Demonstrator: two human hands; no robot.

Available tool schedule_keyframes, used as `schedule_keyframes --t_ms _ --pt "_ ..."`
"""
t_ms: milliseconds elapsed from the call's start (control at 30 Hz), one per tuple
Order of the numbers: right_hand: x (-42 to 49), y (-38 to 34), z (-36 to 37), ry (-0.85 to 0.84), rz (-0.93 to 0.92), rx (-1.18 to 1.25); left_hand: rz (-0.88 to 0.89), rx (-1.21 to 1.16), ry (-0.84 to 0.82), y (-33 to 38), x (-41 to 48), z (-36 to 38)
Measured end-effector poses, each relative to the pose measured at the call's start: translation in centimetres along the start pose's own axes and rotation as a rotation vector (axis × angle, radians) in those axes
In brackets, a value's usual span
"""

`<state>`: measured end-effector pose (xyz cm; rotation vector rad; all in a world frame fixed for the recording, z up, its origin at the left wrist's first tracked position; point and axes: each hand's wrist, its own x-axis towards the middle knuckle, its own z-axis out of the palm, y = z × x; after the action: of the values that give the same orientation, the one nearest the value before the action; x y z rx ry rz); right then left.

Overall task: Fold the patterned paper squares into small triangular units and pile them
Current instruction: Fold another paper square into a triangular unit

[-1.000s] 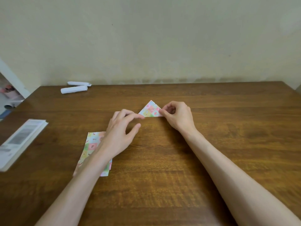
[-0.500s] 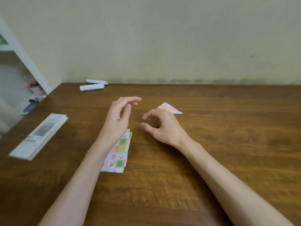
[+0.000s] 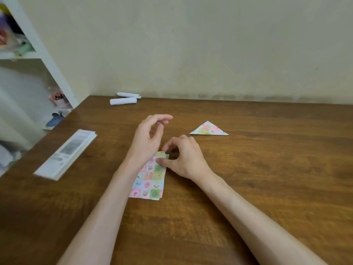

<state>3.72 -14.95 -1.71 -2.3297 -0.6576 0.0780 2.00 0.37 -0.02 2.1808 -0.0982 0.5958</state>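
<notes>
A small stack of patterned paper squares (image 3: 150,182) lies on the wooden table (image 3: 267,178) in front of me. My right hand (image 3: 185,159) is at the stack's far corner, its thumb on the top sheet and its curled forefinger at the edge, pinching it. Just above the stack's left side hovers my left hand (image 3: 149,138), fingers loosely bent and holding nothing; it hides part of the stack. One folded patterned triangle (image 3: 209,129) lies flat farther back on the right, apart from both hands.
A white booklet (image 3: 66,153) lies near the table's left edge. Two white paper rolls (image 3: 123,101) rest at the back by the wall. A white shelf unit (image 3: 38,50) with clutter stands to the left beyond the table.
Both hands left the folded triangle and came back toward me to the paper stack. My right hand now pinches the stack's far corner. The view has swung left.
</notes>
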Motion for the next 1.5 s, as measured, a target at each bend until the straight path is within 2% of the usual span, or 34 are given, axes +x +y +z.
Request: schedule_keyframes --t_ms 133,267,433,500,600,633,733,800,900,967,1033,1133,1200,1367,1500 --pt "0.1 -0.1 -0.6 -0.030 0.098 0.490 -0.015 -0.020 0.013 0.5 0.0 -0.3" --pt "-0.8 0.2 -3.5 -0.009 0.189 0.793 -0.030 -0.071 0.003 1.6 -0.1 -0.5" --pt "-2.1 3.3 -7.1 0.068 0.312 0.955 -0.175 -0.130 -0.152 3.6 -0.3 0.3" --pt "-3.0 4.2 -8.3 0.049 0.334 0.977 -0.226 -0.152 -0.181 3.9 -0.4 0.8" --pt "-4.9 4.9 -9.3 -0.090 0.345 0.832 -0.245 -0.178 -0.168 4.4 -0.5 1.6" --pt "-5.4 5.1 -9.4 -0.084 0.333 0.795 -0.240 -0.196 -0.165 4.6 -0.6 1.9" --pt "-6.3 5.1 -9.8 0.146 0.224 0.765 -0.162 -0.270 -0.140 5.3 -1.0 2.9" --pt "-6.6 5.2 -10.3 0.325 0.034 0.572 -0.041 -0.258 -0.083 5.8 -1.4 3.3" --pt "-7.2 6.0 -11.1 0.481 -0.267 0.151 0.164 -0.105 -0.002 5.7 -1.7 3.5" --pt "-7.4 7.1 -11.4 0.460 -0.411 -0.121 0.306 0.085 -0.026 5.1 -1.9 3.8" --pt "-7.7 8.6 -11.3 0.388 -0.465 -0.257 0.406 0.260 -0.127 4.5 -2.2 4.2" --pt "-8.5 10.3 -10.7 0.250 -0.440 -0.292 0.431 0.367 -0.344 4.0 -2.7 5.0" --pt "-8.9 10.6 -10.3 0.150 -0.394 -0.280 0.412 0.363 -0.424 3.8 -3.0 5.3" --pt "-9.4 10.8 -10.6 0.030 -0.243 -0.143 0.359 0.326 -0.477 3.8 -3.2 5.5" --pt "-9.6 10.8 -10.7 -0.005 -0.227 -0.080 0.312 0.307 -0.500 3.9 -3.3 5.4"
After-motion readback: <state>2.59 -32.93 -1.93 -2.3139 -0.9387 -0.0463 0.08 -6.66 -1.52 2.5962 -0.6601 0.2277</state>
